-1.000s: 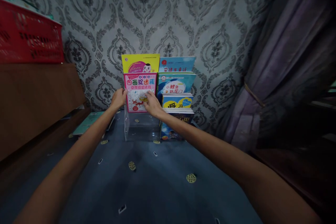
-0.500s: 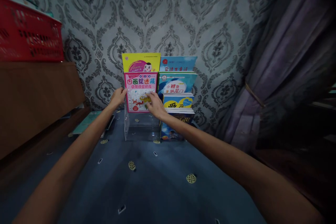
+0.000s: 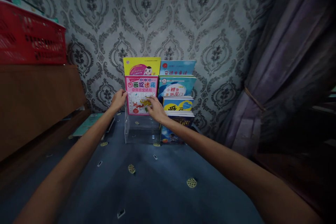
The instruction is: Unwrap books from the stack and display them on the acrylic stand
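Note:
A pink picture book (image 3: 139,89) stands upright in a clear acrylic book rack (image 3: 143,136), in front of a taller yellow book (image 3: 140,63). My left hand (image 3: 119,99) is at the pink book's left edge, its fingers closed on that edge; part of the fingers is hidden. My right hand (image 3: 156,109) lies against the lower right of the pink cover, with index finger and thumb apart on its front. Right of it, in the other column, stand a light blue book (image 3: 181,66), a teal book (image 3: 178,84), a blue-and-yellow book (image 3: 178,105) and dark blue books (image 3: 172,134).
The rack stands on a dark blue patterned cloth (image 3: 157,189) against a patterned wall (image 3: 168,14). At left, a red basket (image 3: 34,38) sits on a brown cabinet (image 3: 39,101); flat books (image 3: 88,125) lie beside it. A purple curtain (image 3: 252,84) hangs at right.
The view has tilted slightly up, so everything sits a little lower in the picture. Both hands stay at the pink book, which keeps its place in the rack.

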`<state>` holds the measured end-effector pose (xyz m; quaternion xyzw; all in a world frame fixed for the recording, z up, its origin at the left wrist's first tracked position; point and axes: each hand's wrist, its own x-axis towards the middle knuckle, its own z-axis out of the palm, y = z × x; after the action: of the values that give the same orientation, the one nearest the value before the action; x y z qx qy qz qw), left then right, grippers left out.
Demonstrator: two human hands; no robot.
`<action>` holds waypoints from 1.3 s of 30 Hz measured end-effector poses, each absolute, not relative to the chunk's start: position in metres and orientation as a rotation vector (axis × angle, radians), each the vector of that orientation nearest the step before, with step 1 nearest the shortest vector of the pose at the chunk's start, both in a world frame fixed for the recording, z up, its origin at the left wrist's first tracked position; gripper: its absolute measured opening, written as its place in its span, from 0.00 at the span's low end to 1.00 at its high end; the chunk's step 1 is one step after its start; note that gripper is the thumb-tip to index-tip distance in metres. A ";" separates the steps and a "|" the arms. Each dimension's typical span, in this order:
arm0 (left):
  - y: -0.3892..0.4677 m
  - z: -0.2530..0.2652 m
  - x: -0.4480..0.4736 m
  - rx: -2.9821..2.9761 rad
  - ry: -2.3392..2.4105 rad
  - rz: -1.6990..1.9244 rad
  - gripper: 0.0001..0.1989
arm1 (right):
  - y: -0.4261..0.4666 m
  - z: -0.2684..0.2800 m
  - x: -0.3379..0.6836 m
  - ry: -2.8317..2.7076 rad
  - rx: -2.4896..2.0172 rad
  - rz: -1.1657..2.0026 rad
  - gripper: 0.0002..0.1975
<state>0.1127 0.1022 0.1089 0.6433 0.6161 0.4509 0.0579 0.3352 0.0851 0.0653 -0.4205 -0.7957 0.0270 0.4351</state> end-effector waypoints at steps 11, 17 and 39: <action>0.102 0.104 0.113 1.947 1.845 1.390 0.16 | 0.083 0.066 0.330 -2.001 -1.010 0.073 0.25; 0.099 0.105 0.114 1.969 1.826 1.383 0.16 | 0.083 0.067 0.327 -2.008 -1.016 0.075 0.24; 0.094 0.097 0.113 2.144 1.921 1.347 0.21 | 0.087 0.066 0.323 -2.027 -1.020 0.105 0.23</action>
<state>0.1126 0.0944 0.0971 0.6744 0.6043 0.4238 -0.0185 0.3227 0.0874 0.0662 -0.4073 -0.8093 0.0418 0.4213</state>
